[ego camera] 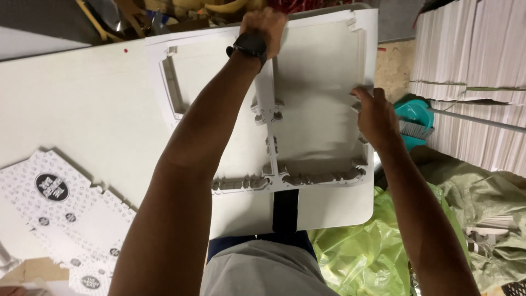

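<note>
- Fingers (268, 19) of my left hand (263, 27) are clenched over the far edge of the die-cut cardboard sheet (318, 109), a black wristwatch (249, 44) just below them.
- Fingers (366, 98) of my right hand (378, 118) pinch the sheet's right edge.
- That white sheet lies flat on the white desk (82, 109), its cut-out frame strips showing along the near edge and down the middle.
- Left of the sheet, at the desk's near corner, lie printed flat cartons (60, 203) with dark round marks.
- Right of the sheet stand tall stacks of white board (471, 49); a teal brush (413, 118) sits just beside my right hand.
- Below the sheet's near right corner lies a green plastic bag (361, 252).
</note>
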